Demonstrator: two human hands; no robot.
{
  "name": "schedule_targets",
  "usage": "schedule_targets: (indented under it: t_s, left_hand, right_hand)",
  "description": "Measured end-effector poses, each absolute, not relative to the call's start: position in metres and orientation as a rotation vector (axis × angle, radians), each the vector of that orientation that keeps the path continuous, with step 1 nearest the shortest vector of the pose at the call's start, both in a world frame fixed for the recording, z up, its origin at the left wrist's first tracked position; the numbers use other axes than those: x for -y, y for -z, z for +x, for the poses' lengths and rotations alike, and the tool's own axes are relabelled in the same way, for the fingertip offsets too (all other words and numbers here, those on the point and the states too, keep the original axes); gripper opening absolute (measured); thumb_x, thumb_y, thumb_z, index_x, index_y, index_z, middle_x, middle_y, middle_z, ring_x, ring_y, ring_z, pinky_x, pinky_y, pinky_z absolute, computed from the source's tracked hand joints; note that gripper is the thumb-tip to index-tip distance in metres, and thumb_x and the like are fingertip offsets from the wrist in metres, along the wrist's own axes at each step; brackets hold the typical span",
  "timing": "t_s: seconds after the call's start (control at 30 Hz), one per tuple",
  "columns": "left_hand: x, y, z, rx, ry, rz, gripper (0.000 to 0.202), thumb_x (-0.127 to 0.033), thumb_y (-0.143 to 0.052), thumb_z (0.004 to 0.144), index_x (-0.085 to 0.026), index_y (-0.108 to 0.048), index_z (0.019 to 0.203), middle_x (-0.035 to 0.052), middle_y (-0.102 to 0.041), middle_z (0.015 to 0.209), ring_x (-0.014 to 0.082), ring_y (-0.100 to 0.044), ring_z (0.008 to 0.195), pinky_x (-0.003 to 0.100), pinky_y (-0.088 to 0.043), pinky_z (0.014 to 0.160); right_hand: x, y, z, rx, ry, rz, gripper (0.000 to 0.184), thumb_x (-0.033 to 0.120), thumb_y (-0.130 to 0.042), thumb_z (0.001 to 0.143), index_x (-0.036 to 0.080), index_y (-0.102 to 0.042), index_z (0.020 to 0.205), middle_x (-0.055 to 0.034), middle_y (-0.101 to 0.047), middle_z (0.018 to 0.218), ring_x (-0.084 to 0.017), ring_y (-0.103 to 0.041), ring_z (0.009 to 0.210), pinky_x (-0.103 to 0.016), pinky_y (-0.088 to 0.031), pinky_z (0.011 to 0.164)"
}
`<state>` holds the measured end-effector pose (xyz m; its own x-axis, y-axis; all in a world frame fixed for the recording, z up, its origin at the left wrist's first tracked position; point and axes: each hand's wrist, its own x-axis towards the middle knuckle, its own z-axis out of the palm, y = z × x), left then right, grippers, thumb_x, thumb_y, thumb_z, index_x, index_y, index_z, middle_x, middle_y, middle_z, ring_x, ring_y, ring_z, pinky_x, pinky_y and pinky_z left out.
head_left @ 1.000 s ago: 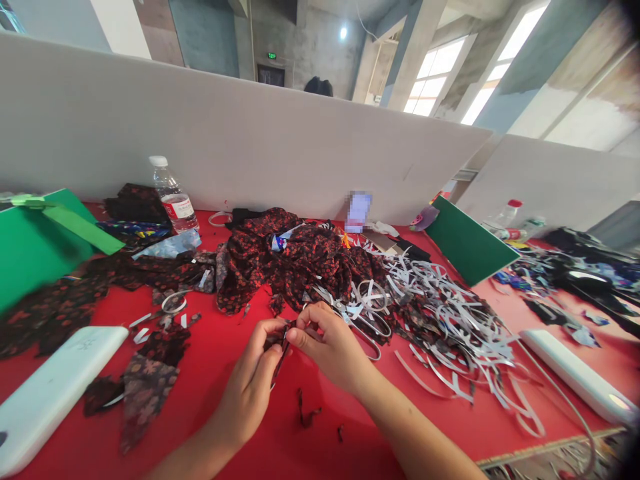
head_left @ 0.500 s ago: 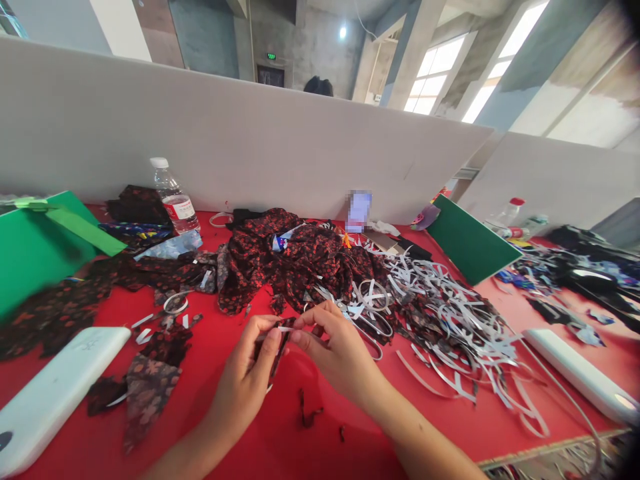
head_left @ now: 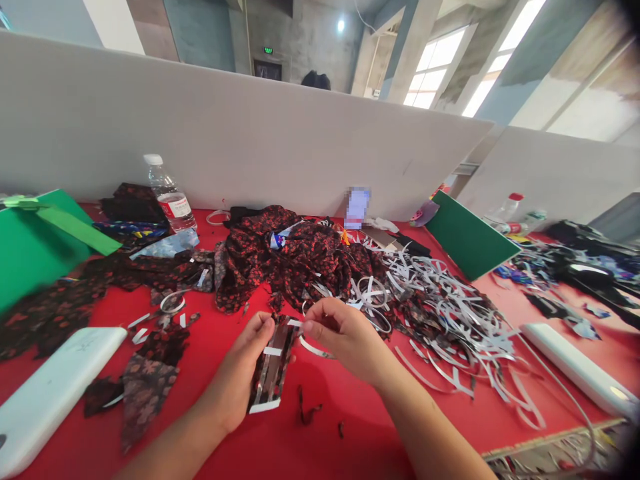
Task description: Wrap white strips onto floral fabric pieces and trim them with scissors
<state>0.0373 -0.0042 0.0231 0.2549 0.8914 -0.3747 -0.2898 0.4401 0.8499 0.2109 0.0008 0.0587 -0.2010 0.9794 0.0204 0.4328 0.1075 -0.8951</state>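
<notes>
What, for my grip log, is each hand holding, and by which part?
Left hand: floral fabric piece, by its left edge. Right hand: white strip, pinched at one end.

on the table [head_left: 210,340], a cloth heap [head_left: 295,257] lies mid-frame, strips [head_left: 450,313] to its right, a bottle [head_left: 167,193] upper left; below the heap, left hand [head_left: 240,380] and right hand [head_left: 350,340] hold a cloth piece [head_left: 273,367].

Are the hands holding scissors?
No, the left hand holds a dark flowery cloth piece and the right hand pinches a white strip.
</notes>
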Motion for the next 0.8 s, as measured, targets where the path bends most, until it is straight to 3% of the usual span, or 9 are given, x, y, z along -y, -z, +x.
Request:
schedule_targets:
  t_s: [0.5, 0.8]
  left_hand:
    - [0.0106, -0.0206, 0.0391, -1.139, -0.829, 1.158, 0.034, -0.055, -0.049, 0.081, -0.025, -0.049, 0.098, -0.0027, -0.06, 0.072, 0.0144, -0.057, 0.067, 0.02, -0.039, 0.051]
    - [0.01, -0.0172, 0.0382, -1.139, -0.82, 1.206, 0.036, -0.055, -0.048, 0.082, -0.024, -0.049, 0.102, -0.0016, -0.062, 0.074, 0.0124, -0.056, 0.059, 0.019, -0.039, 0.048]
  right_hand:
    - [-0.0031, -0.0527, 0.207, 1.793, -0.969, -1.408, 0.016, 0.03, -0.062, 0.08, 0.017, -0.059, 0.071, 0.0055, -0.046, 0.059, -0.008, -0.038, 0.053, -0.019, -0.027, 0.047]
    - [-0.0026, -0.05, 0.2057, 1.839, -0.874, -1.449, 0.018, 0.032, -0.062, 0.081, 0.017, -0.06, 0.072, 0.0059, -0.043, 0.061, -0.008, -0.038, 0.055, -0.019, -0.03, 0.052]
